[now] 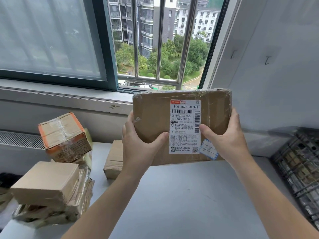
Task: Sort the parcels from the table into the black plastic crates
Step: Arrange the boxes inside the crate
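Note:
A flat brown cardboard parcel (153,116) wrapped in clear tape is held upright above the grey table (189,195), its white shipping label facing me. My left hand (139,145) grips its lower left edge, thumb across the front. My right hand (226,137) grips its lower right side, thumb on the label. A black plastic crate (300,166) with parcels inside stands at the right edge of the view. More parcels lie on the table's left: an orange-taped box (63,137), a plain box (46,181) on a crumpled pile, and a small box (114,159) partly hidden behind my left wrist.
A window with metal bars (160,40) and a grey sill (65,99) runs behind the table. A white wall (276,66) rises on the right. A radiator grille (20,140) sits at the far left.

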Tool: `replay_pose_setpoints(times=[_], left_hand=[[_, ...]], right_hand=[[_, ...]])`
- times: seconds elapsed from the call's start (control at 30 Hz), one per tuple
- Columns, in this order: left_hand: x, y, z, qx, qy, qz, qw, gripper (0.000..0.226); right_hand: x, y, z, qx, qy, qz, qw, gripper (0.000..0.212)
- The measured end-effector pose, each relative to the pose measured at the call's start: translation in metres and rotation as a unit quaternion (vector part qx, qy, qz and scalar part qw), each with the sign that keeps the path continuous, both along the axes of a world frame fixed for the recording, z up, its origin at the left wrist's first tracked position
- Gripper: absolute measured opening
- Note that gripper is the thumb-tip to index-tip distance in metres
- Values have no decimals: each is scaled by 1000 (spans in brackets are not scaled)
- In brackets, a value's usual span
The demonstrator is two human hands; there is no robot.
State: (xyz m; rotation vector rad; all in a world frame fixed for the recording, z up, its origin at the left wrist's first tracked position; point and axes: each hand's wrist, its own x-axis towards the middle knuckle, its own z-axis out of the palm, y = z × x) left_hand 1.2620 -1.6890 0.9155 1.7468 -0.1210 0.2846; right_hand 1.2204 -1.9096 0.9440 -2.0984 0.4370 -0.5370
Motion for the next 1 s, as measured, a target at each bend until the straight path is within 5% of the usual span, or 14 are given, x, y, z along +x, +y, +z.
replay_pose_setpoints(times=[0.6,1.0], left_hand=[[9,40,-4,-8,-7,-17,1000,102],[-22,-44,-15,-13,22,-143,989,102]], right_hand=[[-3,44,-5,-32,-34,-35,998,107],[-83,-26,-3,-99,26,-106,989,122]])
